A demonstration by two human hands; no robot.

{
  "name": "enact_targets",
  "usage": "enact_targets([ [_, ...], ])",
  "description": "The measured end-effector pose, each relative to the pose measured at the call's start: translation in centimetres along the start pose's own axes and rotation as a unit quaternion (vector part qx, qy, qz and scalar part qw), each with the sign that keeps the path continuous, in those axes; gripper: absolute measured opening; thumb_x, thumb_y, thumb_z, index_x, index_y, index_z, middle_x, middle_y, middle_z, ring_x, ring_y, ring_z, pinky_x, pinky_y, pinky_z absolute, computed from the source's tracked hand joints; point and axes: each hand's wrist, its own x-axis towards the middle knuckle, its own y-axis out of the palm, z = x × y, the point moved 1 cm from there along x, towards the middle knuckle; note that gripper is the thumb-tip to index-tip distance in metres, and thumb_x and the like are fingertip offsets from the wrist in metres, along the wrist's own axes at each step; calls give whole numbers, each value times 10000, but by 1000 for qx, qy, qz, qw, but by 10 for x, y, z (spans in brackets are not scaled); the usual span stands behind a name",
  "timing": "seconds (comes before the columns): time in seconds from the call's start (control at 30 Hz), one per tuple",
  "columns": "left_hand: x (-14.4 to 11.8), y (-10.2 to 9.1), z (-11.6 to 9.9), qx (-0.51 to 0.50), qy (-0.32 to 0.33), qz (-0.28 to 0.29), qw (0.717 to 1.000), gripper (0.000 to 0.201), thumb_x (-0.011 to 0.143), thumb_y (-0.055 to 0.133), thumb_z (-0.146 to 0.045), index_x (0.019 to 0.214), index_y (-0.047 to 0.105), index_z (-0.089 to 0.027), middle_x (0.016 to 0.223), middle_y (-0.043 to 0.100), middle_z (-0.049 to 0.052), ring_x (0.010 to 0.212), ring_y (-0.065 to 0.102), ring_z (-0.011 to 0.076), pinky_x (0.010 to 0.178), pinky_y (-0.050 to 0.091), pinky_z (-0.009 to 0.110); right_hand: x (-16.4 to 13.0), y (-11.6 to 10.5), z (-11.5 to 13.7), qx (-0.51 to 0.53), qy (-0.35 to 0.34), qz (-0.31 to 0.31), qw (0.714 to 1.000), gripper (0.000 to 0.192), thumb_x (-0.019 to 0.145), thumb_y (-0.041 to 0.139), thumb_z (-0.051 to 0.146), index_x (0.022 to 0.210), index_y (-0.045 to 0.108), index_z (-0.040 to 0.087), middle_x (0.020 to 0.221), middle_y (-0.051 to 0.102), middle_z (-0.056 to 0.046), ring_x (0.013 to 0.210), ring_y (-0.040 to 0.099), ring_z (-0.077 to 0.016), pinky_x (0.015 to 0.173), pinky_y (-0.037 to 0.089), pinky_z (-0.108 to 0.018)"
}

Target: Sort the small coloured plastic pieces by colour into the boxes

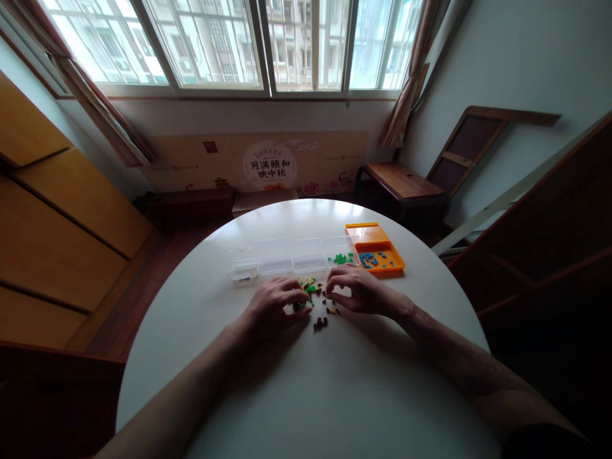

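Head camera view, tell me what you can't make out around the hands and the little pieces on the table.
- Left hand: the fingers curl over the mixed pieces, so any grasp is hidden.
- Right hand: its palm faces down, covering whatever lies beneath.
- Blue pieces in the orange tray: too small to tell shapes.
- Clear box: most compartments' contents unreadable; only green pieces show.

Readable text, 1 item w/ several marks, all on the beige printed panel [248, 167] leaning vs. wall under the window:
- White round emblem [269, 167], panel centre: small Latin caps along top arc, approx. "SANKEE", blurred, not certain; below, 2 rows large dark chars, "月满颐和" over "映中秋".
- Small red square mark [210, 147], left of emblem: too small to read.
- Fine print lines left & right of emblem: illegible.
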Motion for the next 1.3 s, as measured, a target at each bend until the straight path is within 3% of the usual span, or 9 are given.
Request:
enact_targets([
  [0.1, -2, 5, 1, 8, -1, 8, 1000, 79, 994, 775, -335, 997, 808, -263, 943, 772, 41, 856, 721, 191, 811, 570, 329, 1, -7, -6, -14, 40, -78, 996, 78, 1045, 714, 220, 971, 721, 240, 1001, 761, -34, 873, 685, -200, 892, 521, -373],
  [0.27, -4, 8, 4, 17, 7, 24, 1000, 121, 1046, 712, -306, 1072, 827, -276, 1036, 793, 43, 861, 718, 175, 809, 556, 312, -2, -12, -25, -65, 136, -181, 972, 101, 1050, 694, 241, 950, 707, 240, 997, 744, -42, 912, 684, -231, 926, 507, -394],
  [0.4, -3, 6, 3, 28, 24, 35, 999, 159, 1074, 675, -296, 1065, 830, -268, 1049, 791, 50, 858, 705, 173, 801, 543, 303, -5, -7, -36, -101, 184, -195, 958, 110, 1032, 691, 270, 930, 677, 231, 945, 723, -41, 832, 651, -229, 871, 490, -395],
  [0.57, -4, 7, 4, 27, 12, 50, 998, 151, 1077, 657, -268, 1037, 802, -255, 1033, 790, 38, 855, 694, 175, 814, 518, 305, -4, -4, -33, -94, 183, -199, 958, 70, 1011, 674, 246, 945, 659, 225, 937, 715, -41, 850, 649, -230, 852, 482, -388],
  [0.77, -2, 11, 3, 25, 13, 40, 999, 140, 1080, 631, -236, 997, 744, -230, 1000, 770, 28, 797, 660, 157, 803, 487, 298, 0, 2, -15, -57, 108, -164, 979, 67, 1016, 656, 204, 957, 675, 229, 956, 722, -43, 884, 660, -226, 886, 498, -386],
  [0.97, -1, 13, 4, 31, -8, 26, 999, 70, 1037, 670, -219, 986, 718, -221, 997, 749, 36, 801, 650, 165, 790, 484, 290, 5, 16, 5, -49, -3, -61, 997, 56, 1013, 710, 206, 999, 730, 257, 1034, 783, -37, 959, 693, -230, 933, 507, -391],
  [1.3, -2, 9, 14, 30, -27, 25, 999, 174, 1084, 663, -341, 1004, 775, -233, 1000, 761, 44, 832, 676, 169, 789, 512, 284, 3, 28, -2, -31, -26, -6, 999, 86, 1017, 791, 348, 1076, 809, 289, 1056, 789, -32, 985, 705, -217, 961, 487, -389],
])
